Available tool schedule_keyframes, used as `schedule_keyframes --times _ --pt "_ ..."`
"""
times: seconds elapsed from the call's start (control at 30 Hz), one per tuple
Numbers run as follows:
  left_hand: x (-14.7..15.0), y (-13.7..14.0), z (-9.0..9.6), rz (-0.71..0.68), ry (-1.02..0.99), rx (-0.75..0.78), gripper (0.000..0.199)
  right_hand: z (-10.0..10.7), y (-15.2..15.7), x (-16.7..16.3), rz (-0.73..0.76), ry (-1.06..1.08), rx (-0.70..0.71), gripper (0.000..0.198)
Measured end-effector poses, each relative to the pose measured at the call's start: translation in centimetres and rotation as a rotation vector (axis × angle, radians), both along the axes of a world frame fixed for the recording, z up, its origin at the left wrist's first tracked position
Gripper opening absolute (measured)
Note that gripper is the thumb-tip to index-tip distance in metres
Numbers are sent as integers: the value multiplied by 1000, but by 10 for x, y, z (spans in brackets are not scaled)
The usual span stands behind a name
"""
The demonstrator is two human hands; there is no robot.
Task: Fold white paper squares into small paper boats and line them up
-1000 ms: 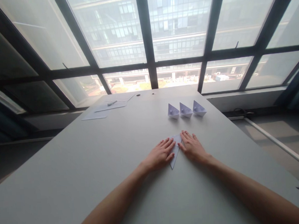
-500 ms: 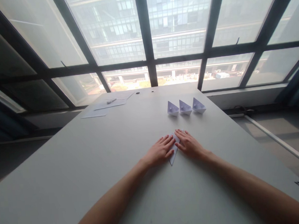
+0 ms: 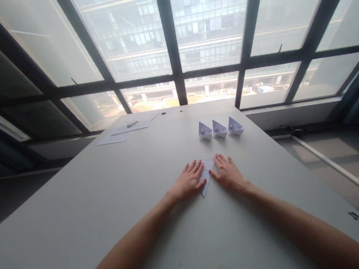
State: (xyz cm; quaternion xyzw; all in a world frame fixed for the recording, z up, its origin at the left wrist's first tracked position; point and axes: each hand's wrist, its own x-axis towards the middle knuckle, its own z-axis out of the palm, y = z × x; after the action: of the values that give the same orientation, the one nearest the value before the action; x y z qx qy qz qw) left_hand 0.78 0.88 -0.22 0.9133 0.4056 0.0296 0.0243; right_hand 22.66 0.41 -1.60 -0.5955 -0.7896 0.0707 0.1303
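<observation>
A folded piece of white paper (image 3: 206,175) lies on the pale table between my hands, with one pointed corner toward me. Over its left edge rests my left hand (image 3: 191,178), palm down with the fingers stretched out. My right hand (image 3: 226,171) lies flat along the right edge, its thumb reaching over the paper. A crease line crosses the paper's upper part. Beyond my hands stand three folded paper boats (image 3: 219,129) in a row, each with a raised pointed peak.
Loose white sheets (image 3: 114,138) lie at the table's far left, with a small pen-like white item (image 3: 132,124) on them. A dark mark (image 3: 353,215) sits near the table's right edge. Tall framed windows (image 3: 177,69) rise behind the table.
My hands have slid apart toward the two edges of the folded paper, so more of its middle shows. The view has shifted slightly.
</observation>
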Motion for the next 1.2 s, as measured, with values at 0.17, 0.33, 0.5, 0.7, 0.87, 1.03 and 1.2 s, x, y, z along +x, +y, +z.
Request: schedule_keyframes --times 0.17,0.33,0.5,0.7,0.87,1.03,1.2 --pt "-1 0 3 -21 -48 -26 52 5 -4 -1 21 51 51 69" --pt "0 -1 4 -39 -58 -29 54 12 -8 -1 228 71 22 63" --pt "1 -3 6 -47 -53 -42 56 13 -9 0 261 64 2 69" --pt "0 -1 7 -73 -68 -64 56 11 -8 -2 171 23 -2 64" --pt "-2 -6 14 -162 -67 -93 52 10 -8 -1 99 1 4 70" --pt "-1 -8 16 -160 -65 -88 56 9 -7 1 86 -2 -2 72" --pt "-2 -4 13 -167 -41 -111 58 3 -1 3 40 5 7 72"
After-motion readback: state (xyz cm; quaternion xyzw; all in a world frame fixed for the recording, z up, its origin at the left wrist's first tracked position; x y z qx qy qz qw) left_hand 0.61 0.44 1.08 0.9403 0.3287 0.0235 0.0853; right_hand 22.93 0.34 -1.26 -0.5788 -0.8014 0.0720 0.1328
